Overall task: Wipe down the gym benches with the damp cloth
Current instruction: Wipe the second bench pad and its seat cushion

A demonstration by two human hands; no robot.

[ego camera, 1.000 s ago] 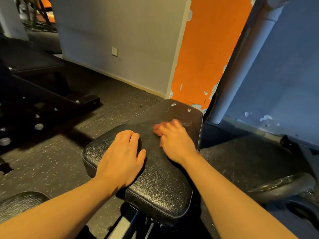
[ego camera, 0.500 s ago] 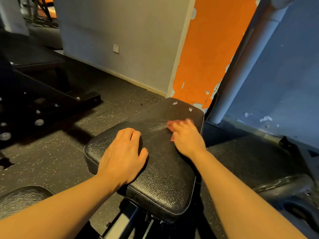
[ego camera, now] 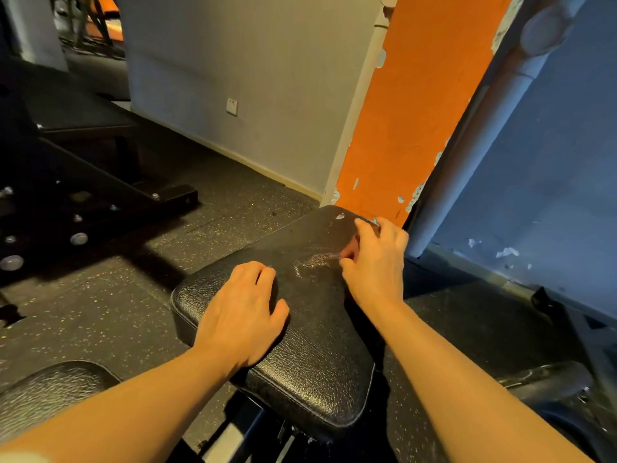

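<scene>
A black padded bench seat (ego camera: 310,355) fills the middle of the view. My left hand (ego camera: 242,312) rests flat on its left part, fingers curved over the pad. My right hand (ego camera: 375,262) is near the far right corner of the pad and grips a small reddish cloth (ego camera: 350,250), most of it hidden under the fingers. A wet streak (ego camera: 314,262) glistens on the pad just left of the cloth.
Another black pad (ego camera: 43,392) sits at the lower left. A dark bench frame with bolts (ego camera: 76,202) stands to the left on the speckled rubber floor. An orange wall panel (ego camera: 410,111) and a white pipe (ego camera: 467,152) rise behind the bench; a blue wall is at right.
My right hand has slid the cloth away from me toward the far right corner of the pad, leaving a wet streak. My left hand has stayed in place.
</scene>
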